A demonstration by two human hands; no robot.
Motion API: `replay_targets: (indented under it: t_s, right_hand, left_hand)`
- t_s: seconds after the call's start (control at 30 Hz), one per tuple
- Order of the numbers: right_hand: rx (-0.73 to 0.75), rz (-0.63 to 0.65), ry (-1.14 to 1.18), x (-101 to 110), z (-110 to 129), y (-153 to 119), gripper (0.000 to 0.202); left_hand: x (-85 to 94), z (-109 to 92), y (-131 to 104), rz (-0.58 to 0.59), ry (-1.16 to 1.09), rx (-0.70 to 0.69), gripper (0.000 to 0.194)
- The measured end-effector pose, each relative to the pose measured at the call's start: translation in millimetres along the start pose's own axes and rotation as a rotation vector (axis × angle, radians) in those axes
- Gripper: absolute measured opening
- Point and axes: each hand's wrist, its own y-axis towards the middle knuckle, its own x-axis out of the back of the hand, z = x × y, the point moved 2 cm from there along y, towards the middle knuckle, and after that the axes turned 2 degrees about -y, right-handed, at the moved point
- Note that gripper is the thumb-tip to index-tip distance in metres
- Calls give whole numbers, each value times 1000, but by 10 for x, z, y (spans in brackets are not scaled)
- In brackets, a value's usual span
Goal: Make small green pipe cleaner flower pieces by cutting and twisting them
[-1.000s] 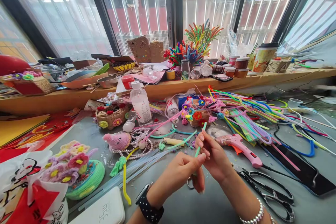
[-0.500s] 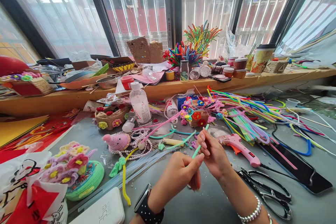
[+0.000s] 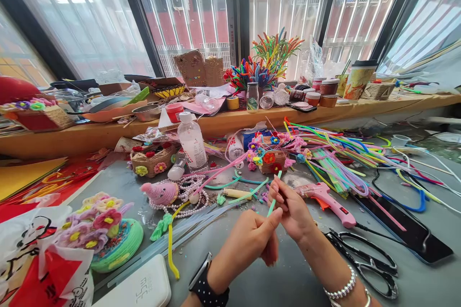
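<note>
Between my hands runs a short light green strip (image 3: 271,207), held slanting above the grey table. My left hand (image 3: 252,235), with a dotted black watch strap at the wrist, pinches its lower end between thumb and fingers. My right hand (image 3: 292,208), wearing a silver beaded bracelet, grips the strip higher up, and its tip pokes out above the fingers. Just right of my right hand lies a pink glue gun (image 3: 333,204), with black-handled scissors (image 3: 367,259) nearer the front. A flower-trimmed basket (image 3: 270,160) stands behind my hands.
Coloured pipe cleaners (image 3: 334,153) spread over the back right, beside a dark phone (image 3: 410,235). At left are a green cushion with flowers (image 3: 122,244), a pink crocheted figure (image 3: 162,194) and a white power bank (image 3: 144,285). A bottle (image 3: 192,144) stands behind.
My left hand has shifted slightly right. The upper tip of the green strip has moved a little left and sits closer to my right fingers; both hands still hold the strip.
</note>
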Motion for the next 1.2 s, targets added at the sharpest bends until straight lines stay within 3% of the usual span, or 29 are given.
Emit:
replay_targets:
  t_s: [0.13,0.3,0.47,0.67,0.83,0.93,1.1,1.2]
  right_hand:
    - [35,-25,12,-30,20,-25,20]
    - [28,-115,-15,0,-6,-27,16]
    - [223,-144,-190,-3,-9,-53,17]
    - [363,159,-365,-171,-18,-167,22]
    - [286,388,-431,-233,-76,-209,39]
    - [237,459,-405,-223,-71,-208,42]
    - [209,531,-356,-226,-52,-233,42]
    - [189,562,-370,-245,-60,-255,44]
  left_hand:
    - [48,-48,-11,-3,-268,-23,60]
    - [209,-133,-34,-110,-931,-150,44]
    - [316,-161,-31,-88,-1223,-270,49]
    - [300,-143,-26,-111,-1143,-356,57]
    - [233,-123,-41,-139,-909,-333,57]
    - [227,-135,-64,-144,-827,-346,55]
    - [274,-156,-102,-165,-673,-359,33]
    - [304,-151,-110,-190,-614,-317,34]
